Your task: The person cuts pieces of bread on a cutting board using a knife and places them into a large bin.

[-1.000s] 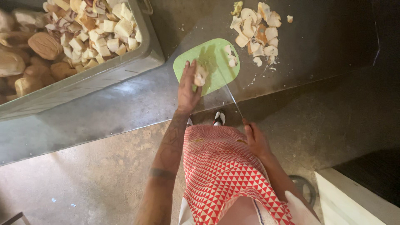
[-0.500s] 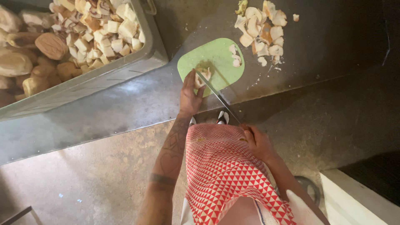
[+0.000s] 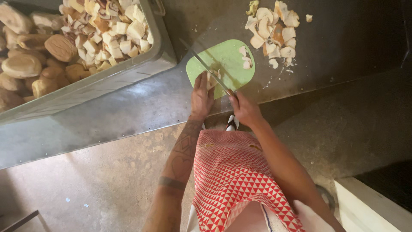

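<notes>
While the right hand (image 3: 245, 109) closes around the handle of a long knife (image 3: 205, 67), the left hand (image 3: 201, 97) lies flat, fingers loosely curled, pinning a piece of bread (image 3: 212, 79) under its fingertips on the green cutting board (image 3: 227, 64). Blade runs diagonally just beyond those fingertips, touching the piece. Step in hand looks like dicing; the following stroke would call for fingertips tucked back from the edge. Beyond the knuckles, small offcuts (image 3: 245, 57) sit on the board; farther right, a heap of crust scraps (image 3: 274, 30). Far left of the fingers, a metal tray (image 3: 128, 73) holds cubes and whole rolls.
</notes>
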